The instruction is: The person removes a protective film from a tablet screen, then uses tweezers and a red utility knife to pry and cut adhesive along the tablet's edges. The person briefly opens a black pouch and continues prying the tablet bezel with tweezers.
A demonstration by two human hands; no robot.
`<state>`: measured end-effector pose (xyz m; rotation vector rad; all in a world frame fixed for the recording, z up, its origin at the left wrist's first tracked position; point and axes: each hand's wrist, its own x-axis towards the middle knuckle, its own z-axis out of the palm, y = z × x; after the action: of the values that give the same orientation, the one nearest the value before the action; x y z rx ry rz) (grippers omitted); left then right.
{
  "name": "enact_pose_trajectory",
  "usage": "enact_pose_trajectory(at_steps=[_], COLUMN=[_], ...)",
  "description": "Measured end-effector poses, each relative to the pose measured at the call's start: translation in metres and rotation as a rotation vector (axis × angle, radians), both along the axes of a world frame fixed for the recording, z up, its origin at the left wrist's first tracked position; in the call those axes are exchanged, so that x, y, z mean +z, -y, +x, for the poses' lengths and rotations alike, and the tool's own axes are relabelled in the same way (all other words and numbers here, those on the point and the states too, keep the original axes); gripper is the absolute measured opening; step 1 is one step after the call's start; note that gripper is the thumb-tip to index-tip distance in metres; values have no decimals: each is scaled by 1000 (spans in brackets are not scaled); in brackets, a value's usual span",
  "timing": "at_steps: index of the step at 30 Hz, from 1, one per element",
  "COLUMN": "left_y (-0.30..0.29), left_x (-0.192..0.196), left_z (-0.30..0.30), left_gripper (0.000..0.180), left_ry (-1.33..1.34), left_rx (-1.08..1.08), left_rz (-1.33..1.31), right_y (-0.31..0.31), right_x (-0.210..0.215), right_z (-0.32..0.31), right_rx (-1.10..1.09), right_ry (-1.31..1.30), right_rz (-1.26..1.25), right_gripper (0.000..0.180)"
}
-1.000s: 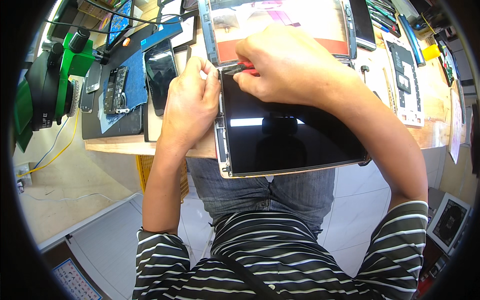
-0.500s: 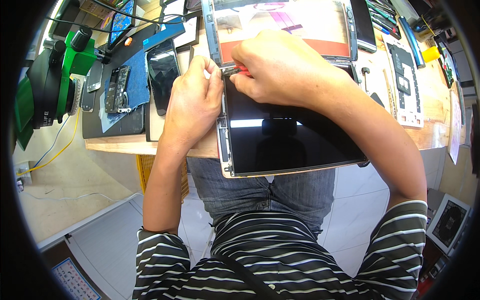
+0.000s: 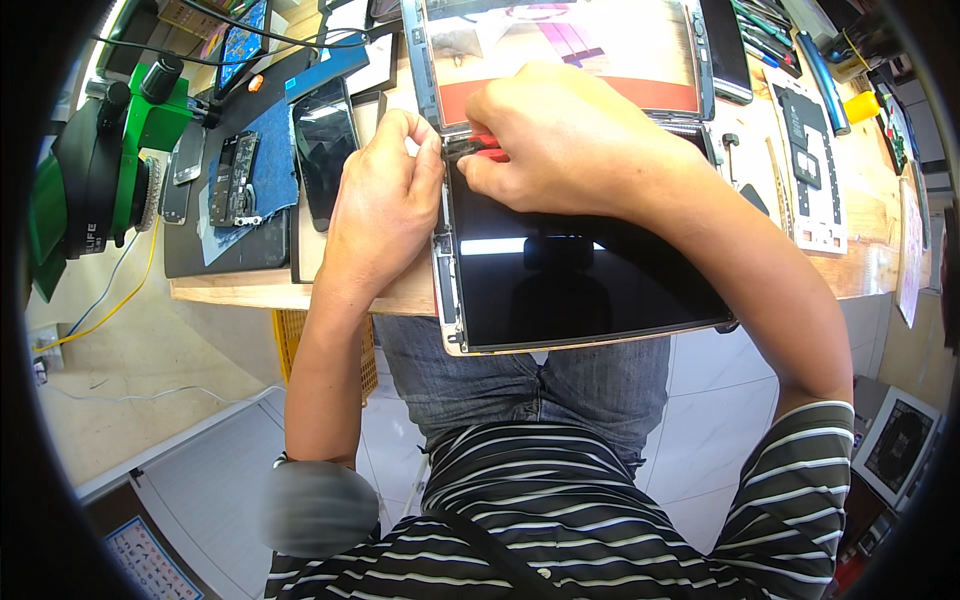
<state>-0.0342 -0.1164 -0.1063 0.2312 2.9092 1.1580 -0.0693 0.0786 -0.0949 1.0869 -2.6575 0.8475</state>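
A tablet lies opened at the table's front edge, its dark display (image 3: 590,290) nearest me. Beyond it, a clear glass panel with a grey frame (image 3: 425,70) sits along the display's far side. My right hand (image 3: 560,140) is closed round red-handled pliers (image 3: 485,148), whose metal jaws point left at the tablet's far left corner. At that corner my left hand (image 3: 390,195) pinches with thumb and forefinger; a small pale bit shows there, too small to name. The jaws' exact contact is hidden between the hands.
Left of the tablet lie a black phone (image 3: 325,155), a blue cloth (image 3: 275,165) and an opened phone body (image 3: 235,180). A green and black microscope (image 3: 110,170) stands far left. At right are a white metal back plate (image 3: 815,170) and several pens (image 3: 768,35).
My right hand has shifted slightly, and the red handles look further apart. A blurred grey patch now covers my left sleeve. The tablet stays in place.
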Motion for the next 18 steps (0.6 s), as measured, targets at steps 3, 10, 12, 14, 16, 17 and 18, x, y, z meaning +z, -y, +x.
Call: enact_pose_trajectory(at_steps=[3, 10, 12, 14, 16, 17, 18], left_y=[-1, 10, 19, 21, 10, 5, -2], left_x=[2, 12, 26, 37, 44, 40, 41], left_z=[1, 7, 23, 50, 82, 94, 103], left_gripper=[10, 12, 13, 12, 12, 14, 16], left_ry=[13, 22, 65, 205, 421, 588, 758], left_rx=[14, 96, 129, 19, 15, -32, -90], left_rz=[-10, 342, 638, 854, 1038, 1061, 1075], right_y=[3, -21, -37, -50, -57, -52, -51], right_x=[-6, 8, 28, 52, 48, 52, 54], right_z=[1, 4, 18, 47, 86, 106, 126], right_rx=[15, -87, -156, -215, -176, -212, -227], right_ry=[-20, 63, 303, 588, 510, 583, 699], right_rz=[-45, -3, -63, -186, -384, -386, -421], right_gripper=[27, 36, 38, 43, 58, 60, 61])
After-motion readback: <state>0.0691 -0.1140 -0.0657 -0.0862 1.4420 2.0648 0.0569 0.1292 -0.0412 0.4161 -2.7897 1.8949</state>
